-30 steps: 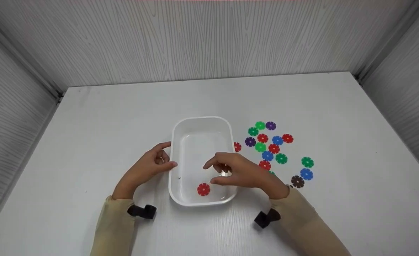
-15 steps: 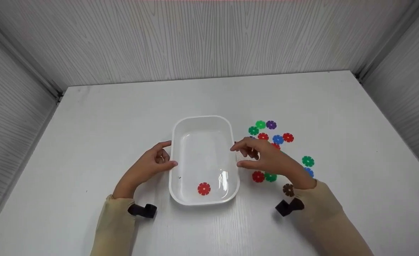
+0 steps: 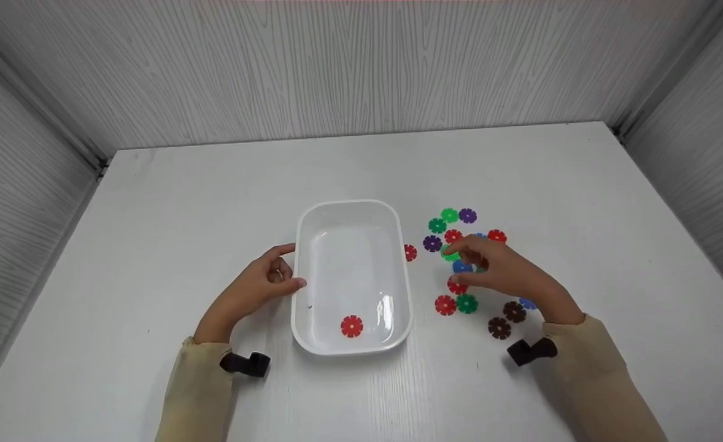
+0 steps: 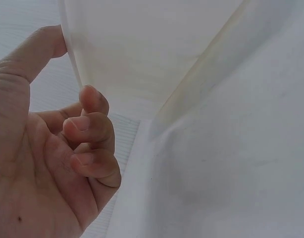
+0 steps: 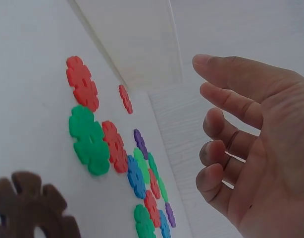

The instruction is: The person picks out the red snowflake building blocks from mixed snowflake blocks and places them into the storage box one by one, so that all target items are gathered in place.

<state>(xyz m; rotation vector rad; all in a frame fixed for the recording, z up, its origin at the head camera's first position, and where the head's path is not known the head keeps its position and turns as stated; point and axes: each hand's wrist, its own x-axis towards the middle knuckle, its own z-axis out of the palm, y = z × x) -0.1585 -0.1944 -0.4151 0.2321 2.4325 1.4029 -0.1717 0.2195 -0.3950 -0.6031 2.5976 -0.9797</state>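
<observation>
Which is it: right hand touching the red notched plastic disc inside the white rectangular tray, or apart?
Apart: head view shows the tray rim between right hand and red disc.

White table (image 3: 202, 202): rounded rectangular white plastic tray (image 3: 349, 213) stands on it; red, green, blue, purple, brown notched discs (image 3: 445, 305) scattered to its right.

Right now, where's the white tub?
In the head view, the white tub sits centrally, between the left hand and a red disc on its right.

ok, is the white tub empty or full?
Nearly empty: the tub holds one red disc and a tiny dark speck; the other discs in view lie on the table to its right.
</observation>
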